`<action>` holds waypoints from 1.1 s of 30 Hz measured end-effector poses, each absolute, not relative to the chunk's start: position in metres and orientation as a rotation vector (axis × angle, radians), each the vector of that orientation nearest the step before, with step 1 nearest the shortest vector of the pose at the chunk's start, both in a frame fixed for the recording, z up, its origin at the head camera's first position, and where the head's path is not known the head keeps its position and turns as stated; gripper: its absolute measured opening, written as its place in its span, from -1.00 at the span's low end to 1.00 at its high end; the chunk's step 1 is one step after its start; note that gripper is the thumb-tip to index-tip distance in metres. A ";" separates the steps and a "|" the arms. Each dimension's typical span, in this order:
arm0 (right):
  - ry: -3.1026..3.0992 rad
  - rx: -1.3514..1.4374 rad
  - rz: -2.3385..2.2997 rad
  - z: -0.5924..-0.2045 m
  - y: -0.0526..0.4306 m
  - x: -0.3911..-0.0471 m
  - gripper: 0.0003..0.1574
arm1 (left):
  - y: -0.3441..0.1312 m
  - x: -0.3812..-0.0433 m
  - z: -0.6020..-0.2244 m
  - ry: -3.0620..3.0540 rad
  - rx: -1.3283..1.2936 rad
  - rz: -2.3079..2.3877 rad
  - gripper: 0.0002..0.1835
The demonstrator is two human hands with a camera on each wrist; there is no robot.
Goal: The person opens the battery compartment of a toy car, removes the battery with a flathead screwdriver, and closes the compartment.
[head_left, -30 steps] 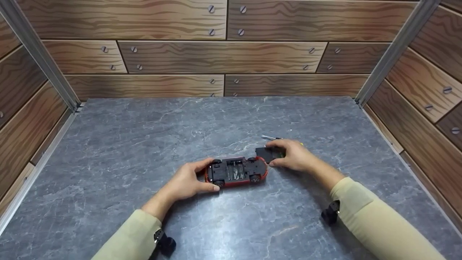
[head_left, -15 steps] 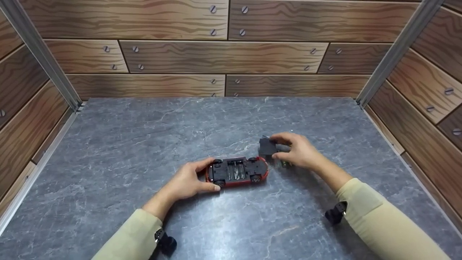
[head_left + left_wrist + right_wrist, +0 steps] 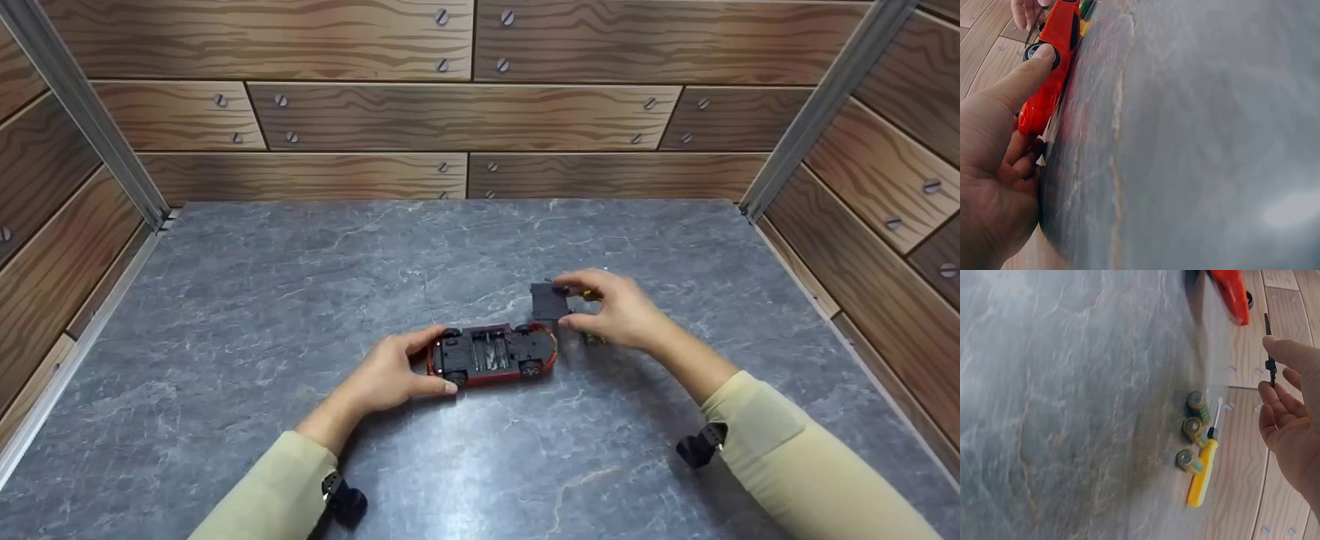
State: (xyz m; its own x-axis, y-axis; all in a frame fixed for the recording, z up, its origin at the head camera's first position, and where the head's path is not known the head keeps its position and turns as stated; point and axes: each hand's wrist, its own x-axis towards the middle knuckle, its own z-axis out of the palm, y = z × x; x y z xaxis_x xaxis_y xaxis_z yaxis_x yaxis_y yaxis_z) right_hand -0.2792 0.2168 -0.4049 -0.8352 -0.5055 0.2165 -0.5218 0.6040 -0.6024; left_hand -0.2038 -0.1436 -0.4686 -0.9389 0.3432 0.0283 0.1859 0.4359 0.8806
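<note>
A red toy car (image 3: pixel 491 352) lies wheels up on the grey table, with its black underside and an open battery compartment showing. My left hand (image 3: pixel 386 375) holds its left end, thumb on the near side and fingers on the far side. In the left wrist view the thumb presses by a wheel of the car (image 3: pixel 1061 31). Between thumb and fingers, my right hand (image 3: pixel 619 311) pinches a thin black battery cover (image 3: pixel 550 301) above the table, beyond the car's right end. The right wrist view shows this cover (image 3: pixel 1267 326) edge-on.
Below the right hand, 3 batteries (image 3: pixel 1193 430) lie in a row on the table (image 3: pixel 1072 410). Beside them is a screwdriver (image 3: pixel 1202 478) with a yellow handle. Wood-patterned walls (image 3: pixel 465 116) enclose the back and sides.
My right hand has raised the battery cover from beside the car's right end and moved it farther back, then slightly left. The left hand and the car have stayed in place.
</note>
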 end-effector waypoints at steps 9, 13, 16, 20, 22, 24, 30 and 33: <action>-2.735 1.085 1.051 -0.400 0.194 -0.263 -0.29 | -0.144 -0.203 -0.467 2.540 0.436 1.499 0.07; -2.708 1.183 1.002 -0.403 0.183 -0.256 -0.31 | -0.144 -0.203 -0.467 2.548 0.434 1.485 0.08; -2.706 1.233 0.939 -0.404 0.176 -0.252 -0.31 | -0.144 -0.204 -0.468 2.554 0.434 1.475 0.08; -2.714 1.267 0.877 -0.405 0.168 -0.248 -0.31 | -0.145 -0.204 -0.468 2.559 0.437 1.467 0.08; -2.721 1.275 0.869 -0.406 0.165 -0.247 -0.29 | -0.144 -0.204 -0.468 2.556 0.445 1.473 0.07; -2.737 1.273 0.866 -0.406 0.164 -0.246 -0.28 | -0.144 -0.203 -0.468 2.549 0.452 1.486 0.05; -2.764 1.279 0.861 -0.408 0.159 -0.244 -0.25 | -0.144 -0.203 -0.467 2.545 0.464 1.506 0.04; -2.774 1.287 0.850 -0.408 0.157 -0.244 -0.26 | -0.144 -0.203 -0.468 2.547 0.462 1.504 0.04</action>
